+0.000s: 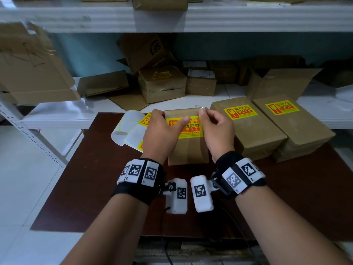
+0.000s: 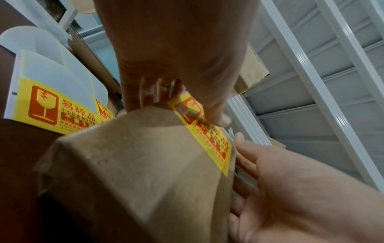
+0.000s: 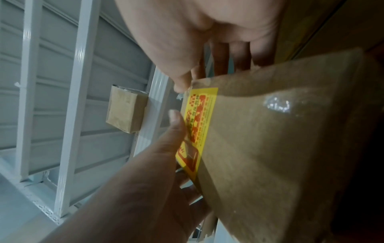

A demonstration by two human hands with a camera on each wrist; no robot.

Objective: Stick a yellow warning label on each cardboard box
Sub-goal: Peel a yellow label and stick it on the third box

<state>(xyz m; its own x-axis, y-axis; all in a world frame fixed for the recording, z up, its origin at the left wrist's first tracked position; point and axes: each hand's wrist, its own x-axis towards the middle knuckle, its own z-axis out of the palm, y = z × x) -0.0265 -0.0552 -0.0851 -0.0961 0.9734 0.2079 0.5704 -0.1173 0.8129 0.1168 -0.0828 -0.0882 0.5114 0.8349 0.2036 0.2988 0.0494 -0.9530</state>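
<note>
Both hands on a cardboard box at table centre, yellow warning label on its top face.
Dark brown table carries the box, w/ two labelled boxes just to its right & a label sheet just to its left; more cartons on the white shelf behind. Left hand grips the box's left edge, fingers curled over the far corner, thumb pressing flat on the label. Right hand pinches the box's far right corner betw. thumb & fingertips.
</note>
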